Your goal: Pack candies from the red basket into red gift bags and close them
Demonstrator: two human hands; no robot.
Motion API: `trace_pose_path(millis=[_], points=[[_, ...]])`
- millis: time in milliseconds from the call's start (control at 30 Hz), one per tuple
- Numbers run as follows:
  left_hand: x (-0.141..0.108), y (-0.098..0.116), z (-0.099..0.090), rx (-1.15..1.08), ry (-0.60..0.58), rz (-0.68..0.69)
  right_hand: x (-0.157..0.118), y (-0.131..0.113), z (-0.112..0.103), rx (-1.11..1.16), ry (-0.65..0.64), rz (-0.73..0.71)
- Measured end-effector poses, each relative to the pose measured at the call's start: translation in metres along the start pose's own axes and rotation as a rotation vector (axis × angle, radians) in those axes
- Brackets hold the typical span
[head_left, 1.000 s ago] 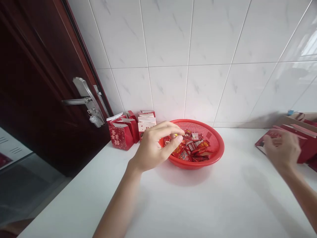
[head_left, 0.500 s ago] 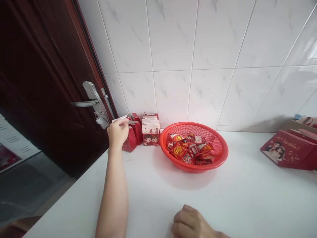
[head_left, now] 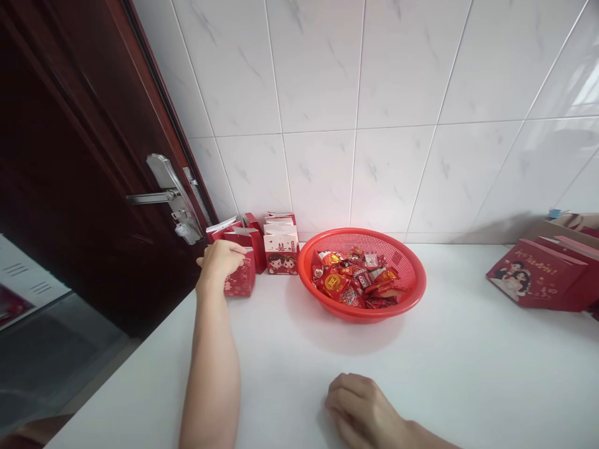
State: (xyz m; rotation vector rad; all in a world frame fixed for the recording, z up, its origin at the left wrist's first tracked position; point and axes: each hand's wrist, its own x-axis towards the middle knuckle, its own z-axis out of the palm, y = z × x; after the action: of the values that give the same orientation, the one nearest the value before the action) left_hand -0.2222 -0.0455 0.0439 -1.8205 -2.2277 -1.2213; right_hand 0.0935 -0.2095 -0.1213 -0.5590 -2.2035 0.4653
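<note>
The left hand (head_left: 219,262) appears clamped at the top of a red box (head_left: 243,282) just beyond its fingertips. A light, even pinch should spare the thin card, and keeping the box upright should avoid snagging the red boxes (head_left: 258,251) just behind that hand. The right hand (head_left: 359,405), well apart, lies curled over the counter (head_left: 285,374); its palm is hidden, so whether it holds anything is unclear. The left hand covers the box's upper part.

“旺” on candy wrapper (head_left: 334,282), unreadable gold script on red box (head_left: 538,274)
</note>
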Motion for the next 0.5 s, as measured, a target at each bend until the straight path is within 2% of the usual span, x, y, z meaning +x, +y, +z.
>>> trace_pose_path(millis=[67,167,267,300,367,433,500], points=[[-0.012,0.025,-0.013,0.011,-0.062,0.01,0.002,-0.002,-0.006,0.045,0.04,0.078],[-0.038,0.075,-0.03,0.008,-0.285,0.073,0.003,0.003,-0.011,0.054,0.18,0.233],[-0.074,0.119,-0.037,0.096,-0.592,0.336,0.001,0.016,-0.013,0.04,0.295,0.388],[-0.088,0.13,-0.038,0.158,-0.659,0.434,0.001,0.019,-0.015,0.054,0.309,0.418],[-0.116,0.144,-0.038,0.274,-0.694,0.639,0.0,0.024,-0.019,0.115,0.313,0.431],[-0.143,0.155,-0.037,0.286,-0.7,0.835,0.001,0.025,-0.025,0.199,0.276,0.403],[-0.165,0.167,-0.032,0.259,-0.765,0.995,0.002,0.023,-0.032,0.224,0.222,0.396]])
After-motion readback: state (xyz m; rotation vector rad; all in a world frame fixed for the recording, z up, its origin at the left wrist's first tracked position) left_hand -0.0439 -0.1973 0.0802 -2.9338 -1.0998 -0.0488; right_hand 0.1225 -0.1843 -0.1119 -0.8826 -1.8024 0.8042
